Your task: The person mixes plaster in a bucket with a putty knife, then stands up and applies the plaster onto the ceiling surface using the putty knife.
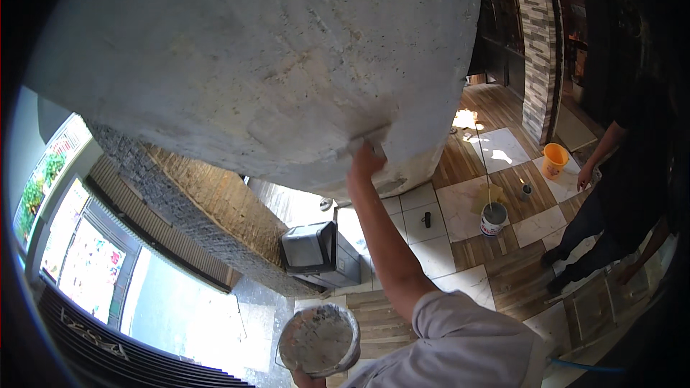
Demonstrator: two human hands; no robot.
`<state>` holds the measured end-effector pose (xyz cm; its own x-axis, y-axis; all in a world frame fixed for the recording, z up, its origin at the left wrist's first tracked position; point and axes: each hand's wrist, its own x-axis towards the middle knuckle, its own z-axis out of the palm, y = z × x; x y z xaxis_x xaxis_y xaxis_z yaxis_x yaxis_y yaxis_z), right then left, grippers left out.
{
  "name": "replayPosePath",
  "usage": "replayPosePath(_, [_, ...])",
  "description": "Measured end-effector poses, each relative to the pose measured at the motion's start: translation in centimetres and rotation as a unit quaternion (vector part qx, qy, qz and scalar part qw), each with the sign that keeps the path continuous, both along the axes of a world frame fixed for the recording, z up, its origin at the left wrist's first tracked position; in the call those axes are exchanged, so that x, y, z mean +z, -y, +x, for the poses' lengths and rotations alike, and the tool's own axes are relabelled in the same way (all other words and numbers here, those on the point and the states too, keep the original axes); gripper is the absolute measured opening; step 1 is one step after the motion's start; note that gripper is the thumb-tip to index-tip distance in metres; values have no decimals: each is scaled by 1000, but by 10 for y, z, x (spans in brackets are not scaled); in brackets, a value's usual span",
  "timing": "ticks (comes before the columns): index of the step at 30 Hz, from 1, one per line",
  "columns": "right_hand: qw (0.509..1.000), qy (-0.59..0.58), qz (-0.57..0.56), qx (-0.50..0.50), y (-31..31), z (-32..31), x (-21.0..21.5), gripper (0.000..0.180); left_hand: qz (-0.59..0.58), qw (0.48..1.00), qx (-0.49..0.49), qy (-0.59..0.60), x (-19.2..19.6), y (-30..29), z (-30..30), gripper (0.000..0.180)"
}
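A grey plastered wall [280, 65] with pits and rough patches fills the upper part of the head view. My right hand [368, 162] is closed around a flat-bladed trowel [364, 141], its long edge lying against the lower part of this wall. A damp, darker smear surrounds the blade. At the bottom, my left hand [307, 379] grips the near side of a round bucket [357, 338]. Wet grey plaster [316, 338] lies inside it, and dried splashes coat the rim. The bucket hides most of my left fingers.
A boxy old television [309, 250] stands low beside a stone-faced half wall [208, 208]. On the tiled floor are a white paint bucket [493, 221], an orange bucket [555, 160] and a small dark cup [527, 190]. Another person [611, 201] stands at the right.
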<state>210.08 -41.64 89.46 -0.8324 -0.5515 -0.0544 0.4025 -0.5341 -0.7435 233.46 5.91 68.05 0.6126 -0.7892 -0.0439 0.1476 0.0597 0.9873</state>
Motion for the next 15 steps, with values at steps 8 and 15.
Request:
replayPosePath(8, [1000, 5, 6, 26, -115, 68, 194, 31, -46, 999, -9, 2, -13, -2, 39, 50])
replayPosePath(15, [969, -73, -153, 180, -200, 65, 191, 14, -186, 934, 7, -307, 8, -33, 66, 49])
